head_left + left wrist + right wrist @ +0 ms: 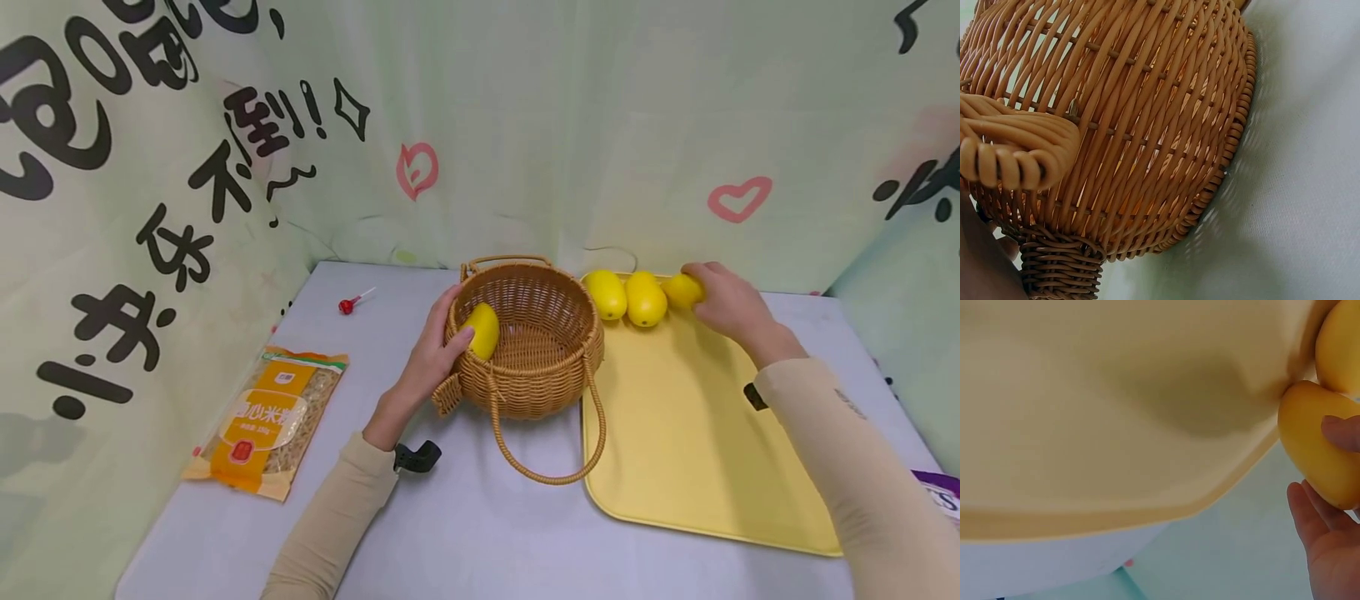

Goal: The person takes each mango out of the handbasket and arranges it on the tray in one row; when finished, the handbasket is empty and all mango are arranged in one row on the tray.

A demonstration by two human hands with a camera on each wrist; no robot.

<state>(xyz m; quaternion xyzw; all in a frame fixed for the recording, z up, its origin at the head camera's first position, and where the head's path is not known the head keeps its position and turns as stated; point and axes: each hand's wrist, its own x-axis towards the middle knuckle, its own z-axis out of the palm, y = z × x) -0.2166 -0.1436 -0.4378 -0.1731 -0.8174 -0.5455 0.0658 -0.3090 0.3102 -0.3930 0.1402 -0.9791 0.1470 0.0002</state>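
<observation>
My left hand (pixel 431 354) grips the left side of a round wicker basket (pixel 532 387), thumb over the rim. Just inside that rim a yellow mango (pixel 484 332) leans beside the thumb. The basket's looped handle (pixel 551 480) hangs toward me; woven wicker (pixel 1147 125) fills much of the left wrist view. At the far edge of the yellow tray (pixel 675 450), my right hand (pixel 729 304) holds another mango (pixel 681 291) between thumb and fingers. In the right wrist view this mango (pixel 1313 440) overlaps the tray rim. Two more mangoes (pixel 605 293) (pixel 646 300) lie to its left.
A bag of grain (pixel 273 421) with an orange label lies on the left of the white table (pixel 480 542). Behind it is a red lollipop (pixel 346 307). Part of a purple package (pixel 941 492) shows at the right edge. A printed curtain (pixel 540 150) hangs behind the table.
</observation>
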